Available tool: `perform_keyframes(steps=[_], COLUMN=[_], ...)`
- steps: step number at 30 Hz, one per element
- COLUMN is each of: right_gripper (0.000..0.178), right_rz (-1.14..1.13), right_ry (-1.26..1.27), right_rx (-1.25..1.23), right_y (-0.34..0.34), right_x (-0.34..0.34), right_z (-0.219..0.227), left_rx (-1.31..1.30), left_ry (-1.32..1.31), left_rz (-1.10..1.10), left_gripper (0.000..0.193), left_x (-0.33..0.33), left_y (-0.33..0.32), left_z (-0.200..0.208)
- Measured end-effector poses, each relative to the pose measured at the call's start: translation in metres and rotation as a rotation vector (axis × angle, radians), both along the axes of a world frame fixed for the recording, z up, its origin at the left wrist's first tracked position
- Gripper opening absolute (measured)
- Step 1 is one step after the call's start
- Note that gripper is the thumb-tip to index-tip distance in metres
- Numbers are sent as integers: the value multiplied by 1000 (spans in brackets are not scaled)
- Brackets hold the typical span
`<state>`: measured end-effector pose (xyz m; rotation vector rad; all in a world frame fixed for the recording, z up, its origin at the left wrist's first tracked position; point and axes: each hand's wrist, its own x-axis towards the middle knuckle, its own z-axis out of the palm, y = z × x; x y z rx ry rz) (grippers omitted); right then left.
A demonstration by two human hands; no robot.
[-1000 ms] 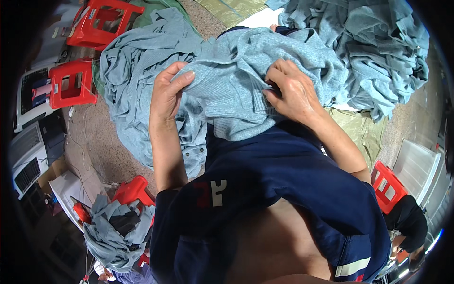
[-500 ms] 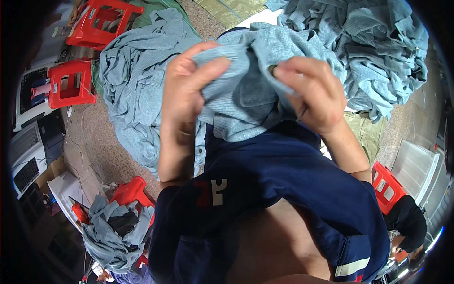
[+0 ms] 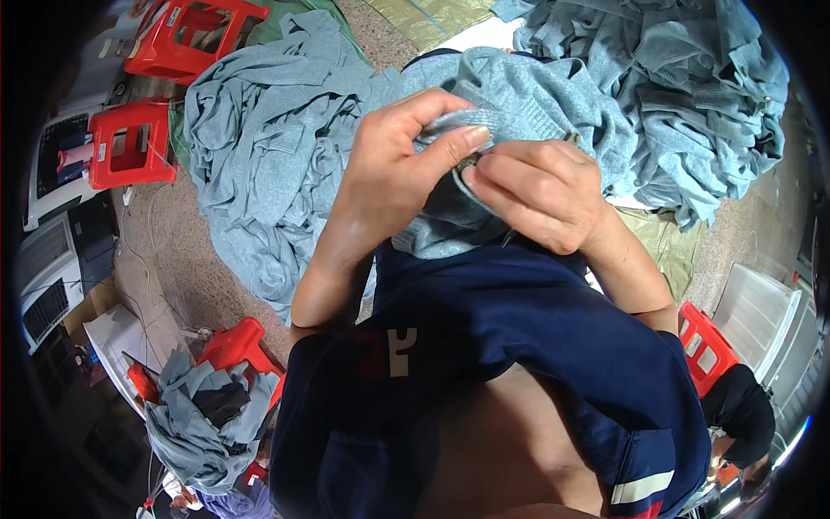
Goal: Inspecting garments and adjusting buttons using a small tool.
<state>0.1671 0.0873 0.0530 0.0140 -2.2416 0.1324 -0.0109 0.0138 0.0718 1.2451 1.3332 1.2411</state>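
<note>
And there on the navy shirt [image 3: 328,406], a pale, letter-like print [image 3: 399,352] sits right beside a dark red one [image 3: 370,353], bold shapes both! Over to the left, a small pale label [image 3: 102,152] on a red stool [image 3: 134,112], its lettering far too tiny to read from here.

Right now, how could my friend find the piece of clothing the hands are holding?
Start at the big navy clothing in the lower middle. Just above it, a blue-grey knitted garment lies between the left heap and upper-right heap of similar knitwear. Unlike either heap, it is pinched by the left hand and right hand.
</note>
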Motion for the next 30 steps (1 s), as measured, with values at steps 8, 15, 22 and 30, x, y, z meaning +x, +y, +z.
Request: perform_keyframes(steps=[8, 15, 22, 30], right_gripper=[21, 20, 35, 37], right_rz=[-116, -131, -95, -148], right_ry=[103, 164, 61, -123], right_rx=[-93, -240, -550, -818], right_y=[-4, -9, -8, -8], right_x=[0, -5, -3, -2], right_z=[-23, -27, -17, -13], left_rx=[-29, 37, 172, 379], left_ry=[-20, -57, 228, 446], left_rz=[-68, -129, -73, 103], left_gripper=[17, 28, 32, 30], left_x=[0, -8, -6, 5], left_y=[-2, -5, -6, -10], left_z=[-15, -17, -19, -23])
